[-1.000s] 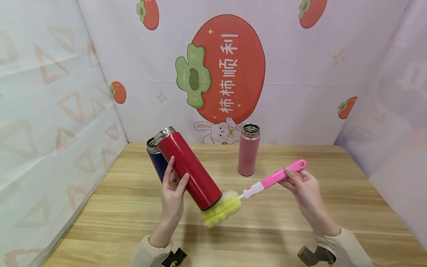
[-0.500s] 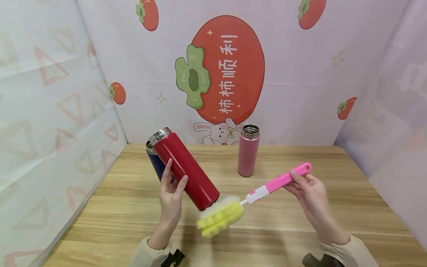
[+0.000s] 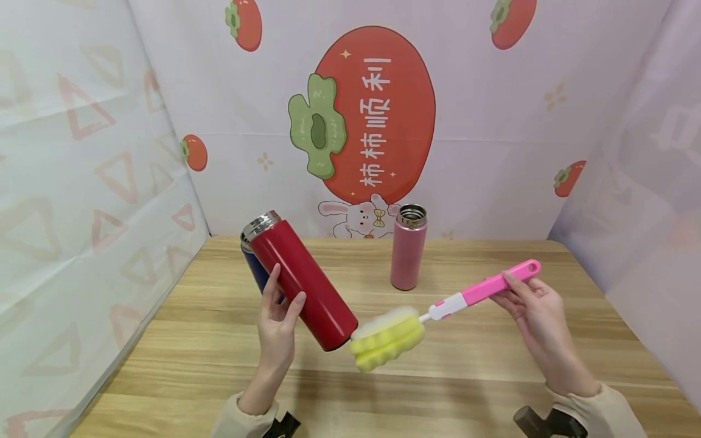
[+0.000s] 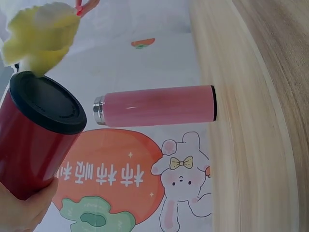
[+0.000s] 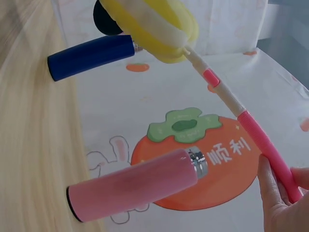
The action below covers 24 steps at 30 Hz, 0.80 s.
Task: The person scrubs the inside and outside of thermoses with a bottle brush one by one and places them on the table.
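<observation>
My left hand [image 3: 276,337] grips a red vacuum flask [image 3: 306,283] round its body and holds it above the table. The flask tilts, with its lidless steel neck [image 3: 261,225] up to the left and its black base [image 4: 47,102] facing down to the right. My right hand [image 3: 539,319] pinches the pink handle [image 3: 495,286] of a bottle brush near the hanging-hole end. The brush's yellow and white sponge head [image 3: 387,339] points left, right at the lower edge of the flask's base. In the right wrist view, the sponge [image 5: 159,29] partly hides that black base.
A pink flask [image 3: 408,252] without a lid stands upright towards the back of the wooden table [image 3: 181,365]. Behind the red flask stands a dark blue one [image 5: 91,57], partly hidden in the head view. Printed cloth walls [image 3: 482,152] enclose the table's back and sides.
The brush dipped below the flask's base, then moved right and up with my right hand, so its sponge now lies beside the base. The red flask has shifted slightly left.
</observation>
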Each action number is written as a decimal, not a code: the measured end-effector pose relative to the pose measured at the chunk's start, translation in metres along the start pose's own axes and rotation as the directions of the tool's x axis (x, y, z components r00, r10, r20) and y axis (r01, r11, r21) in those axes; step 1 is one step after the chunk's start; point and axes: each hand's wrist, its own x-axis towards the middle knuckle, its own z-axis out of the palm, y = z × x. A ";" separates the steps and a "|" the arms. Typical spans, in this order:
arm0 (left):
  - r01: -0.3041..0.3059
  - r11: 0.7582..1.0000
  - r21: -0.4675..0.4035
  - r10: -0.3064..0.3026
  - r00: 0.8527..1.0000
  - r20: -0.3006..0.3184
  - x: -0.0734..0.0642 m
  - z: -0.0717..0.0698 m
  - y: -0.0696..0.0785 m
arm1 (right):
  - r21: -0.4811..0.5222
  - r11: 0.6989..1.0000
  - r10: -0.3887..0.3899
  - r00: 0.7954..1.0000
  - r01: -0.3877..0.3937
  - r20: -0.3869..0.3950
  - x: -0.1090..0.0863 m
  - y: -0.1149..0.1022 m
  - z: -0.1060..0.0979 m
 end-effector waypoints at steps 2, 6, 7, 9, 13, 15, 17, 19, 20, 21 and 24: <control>0.001 1.000 -0.002 -0.001 1.000 -0.001 -0.001 -0.001 0.001 | -0.010 1.000 -0.011 1.000 0.011 -0.006 -0.001 -0.004 0.003; 0.016 1.000 -0.017 -0.016 1.000 0.000 -0.002 -0.001 0.004 | -0.054 0.998 -0.034 0.999 0.033 -0.019 0.004 0.002 -0.015; 0.020 1.000 -0.019 -0.020 1.000 -0.001 -0.002 0.000 0.005 | -0.069 0.997 -0.031 0.999 0.030 -0.017 0.007 0.005 -0.023; 0.029 0.999 -0.025 -0.029 1.000 -0.001 -0.003 0.001 0.006 | -0.100 0.994 -0.052 0.998 0.049 -0.021 0.018 0.020 -0.053; 0.034 0.999 -0.033 -0.034 0.999 0.003 -0.004 0.005 0.006 | -0.089 0.995 -0.046 0.999 0.045 -0.015 0.031 0.043 -0.084; 0.029 0.999 -0.035 -0.029 1.000 0.008 -0.004 0.007 0.005 | -0.094 0.994 -0.055 0.998 0.053 -0.017 0.036 0.054 -0.092; 0.016 0.999 -0.032 -0.015 1.000 0.014 -0.004 0.009 0.004 | -0.089 0.995 -0.045 0.999 0.043 -0.018 0.034 0.057 -0.082; 0.000 1.000 -0.029 0.001 1.000 0.022 -0.004 0.011 0.004 | -0.147 0.989 -0.033 0.998 0.026 -0.044 0.029 0.054 -0.063; -0.007 1.000 -0.026 0.008 1.000 0.025 -0.004 0.012 0.003 | -0.178 0.984 -0.038 0.998 0.027 -0.056 0.027 0.054 -0.054; -0.016 1.000 -0.023 0.016 0.999 0.028 -0.004 0.013 0.003 | -0.175 0.985 -0.019 0.998 0.007 -0.066 0.020 0.047 -0.035; -0.026 0.999 -0.019 0.027 0.999 0.030 -0.003 0.015 0.002 | -0.191 0.981 0.017 0.995 -0.035 -0.095 0.008 0.038 0.002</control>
